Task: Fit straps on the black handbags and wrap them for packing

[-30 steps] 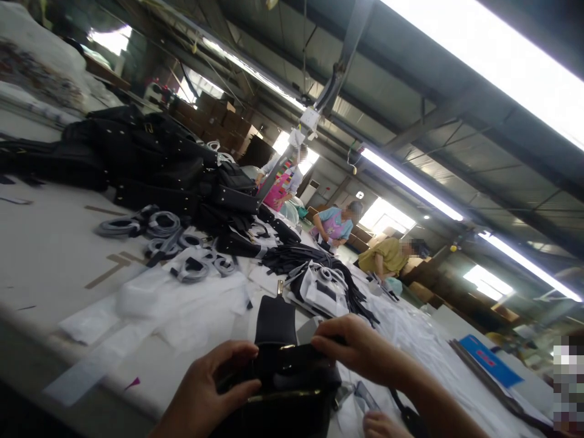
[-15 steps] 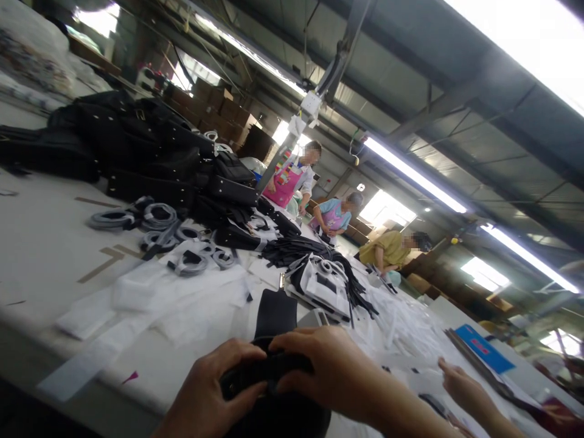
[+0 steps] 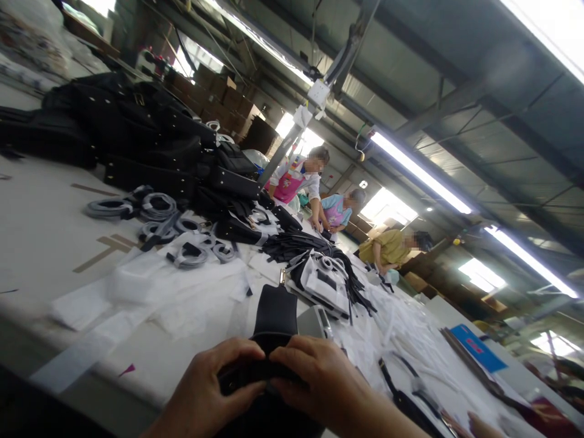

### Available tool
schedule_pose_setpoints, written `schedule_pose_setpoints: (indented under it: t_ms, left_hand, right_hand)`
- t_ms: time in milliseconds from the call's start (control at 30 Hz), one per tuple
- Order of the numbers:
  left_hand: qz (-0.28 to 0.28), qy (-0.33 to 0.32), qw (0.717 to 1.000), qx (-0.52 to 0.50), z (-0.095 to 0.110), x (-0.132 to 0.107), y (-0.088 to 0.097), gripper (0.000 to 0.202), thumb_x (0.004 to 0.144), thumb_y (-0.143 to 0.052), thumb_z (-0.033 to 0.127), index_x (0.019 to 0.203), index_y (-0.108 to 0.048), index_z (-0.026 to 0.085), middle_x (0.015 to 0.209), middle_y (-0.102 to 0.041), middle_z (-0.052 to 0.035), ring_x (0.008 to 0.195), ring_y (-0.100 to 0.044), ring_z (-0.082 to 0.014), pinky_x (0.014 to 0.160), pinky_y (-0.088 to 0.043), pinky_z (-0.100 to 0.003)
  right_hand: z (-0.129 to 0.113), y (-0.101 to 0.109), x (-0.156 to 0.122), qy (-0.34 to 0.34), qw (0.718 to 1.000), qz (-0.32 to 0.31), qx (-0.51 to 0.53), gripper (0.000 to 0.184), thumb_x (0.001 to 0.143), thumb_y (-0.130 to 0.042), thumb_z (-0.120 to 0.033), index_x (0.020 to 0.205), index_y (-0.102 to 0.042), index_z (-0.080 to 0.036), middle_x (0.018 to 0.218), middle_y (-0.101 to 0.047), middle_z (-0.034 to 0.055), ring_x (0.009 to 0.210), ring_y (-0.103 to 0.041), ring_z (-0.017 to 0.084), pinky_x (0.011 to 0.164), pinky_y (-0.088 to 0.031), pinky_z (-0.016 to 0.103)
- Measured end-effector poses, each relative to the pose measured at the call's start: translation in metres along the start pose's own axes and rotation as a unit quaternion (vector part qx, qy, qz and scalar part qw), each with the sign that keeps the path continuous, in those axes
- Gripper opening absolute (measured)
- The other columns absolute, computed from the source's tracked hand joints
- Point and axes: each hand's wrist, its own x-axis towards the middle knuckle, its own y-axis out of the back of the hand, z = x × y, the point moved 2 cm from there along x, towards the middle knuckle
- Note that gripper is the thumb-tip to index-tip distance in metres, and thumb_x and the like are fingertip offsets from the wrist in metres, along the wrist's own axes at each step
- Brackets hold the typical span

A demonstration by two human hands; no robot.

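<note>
A black bag (image 3: 269, 420) lies low in front of me, its lower part cut off by the frame's bottom edge. My left hand (image 3: 205, 383) is closed on the left side of its upper edge, fingers above and thumb nearer me. From the right, my right hand (image 3: 317, 380) grips the same edge, and the fingertips of both hands almost meet. Just beyond them is a black leather flap (image 3: 276, 310) with a gold metal clasp (image 3: 282, 277); whether it belongs to the bag I cannot tell. A grey object (image 3: 314, 323) sits beside the flap.
Black bags (image 3: 146, 176) are heaped at the far left. Coiled grey straps (image 3: 158, 207), black straps (image 3: 301, 246) and white sheets (image 3: 182, 301) cover much of the table (image 3: 27, 243). A co-worker's hand (image 3: 474, 426) is by a black strap (image 3: 408, 404) at lower right. Other people work farther back.
The co-worker's hand at right has dropped toward the bottom edge, and a black strap shows there. A person in a pink apron has reached an arm down. My hands keep their grip.
</note>
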Motion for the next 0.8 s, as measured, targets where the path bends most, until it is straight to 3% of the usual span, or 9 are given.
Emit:
schedule_pose_setpoints:
  t_ms: [267, 567, 733, 800]
  left_hand:
    - [-0.004, 0.007, 1.000, 0.017, -0.005, -0.001, -0.002, 0.027, 0.072, -0.075, 0.018, 0.098, -0.075, 0.027, 0.096, -0.080, 0.0023, 0.092, -0.075, -0.0209, 0.082, -0.058, -0.023]
    - [-0.002, 0.001, 1.000, 0.023, -0.002, 0.002, -0.001, 0.024, 0.070, -0.076, 0.017, 0.092, -0.076, 0.026, 0.091, -0.081, 0.0024, 0.087, -0.076, -0.0217, 0.078, -0.059, -0.022]
    - [0.051, -0.010, 0.998, 0.030, -0.008, -0.001, 0.001, 0.033, 0.067, -0.080, 0.018, 0.098, -0.078, 0.031, 0.095, -0.083, 0.0038, 0.088, -0.078, -0.0225, 0.082, -0.061, -0.023]
    - [0.061, -0.023, 0.997, 0.045, -0.011, -0.003, 0.002, 0.032, 0.068, -0.082, 0.021, 0.098, -0.078, 0.032, 0.095, -0.083, 0.0047, 0.088, -0.078, -0.0221, 0.082, -0.061, -0.022]
  right_hand:
    - [0.006, -0.011, -0.002, -0.007, 0.999, 0.028, 0.029, 0.024, 0.084, -0.069, -0.026, 0.108, -0.070, -0.022, 0.083, -0.069, 0.0031, 0.068, -0.063, 0.016, 0.059, -0.041, 0.024]
    - [0.006, -0.016, -0.007, -0.031, 0.995, 0.038, 0.081, 0.028, 0.085, -0.069, -0.024, 0.113, -0.069, -0.023, 0.088, -0.067, 0.0032, 0.074, -0.065, 0.016, 0.065, -0.046, 0.022]
    - [0.003, -0.013, -0.005, -0.014, 0.995, 0.037, 0.097, 0.019, 0.085, -0.062, -0.016, 0.100, -0.071, -0.022, 0.082, -0.067, 0.0025, 0.070, -0.064, 0.014, 0.064, -0.046, 0.021]
    - [0.002, -0.010, -0.003, -0.038, 0.992, 0.039, 0.113, 0.016, 0.086, -0.061, -0.017, 0.097, -0.072, -0.022, 0.082, -0.067, 0.0029, 0.071, -0.064, 0.014, 0.063, -0.045, 0.021]
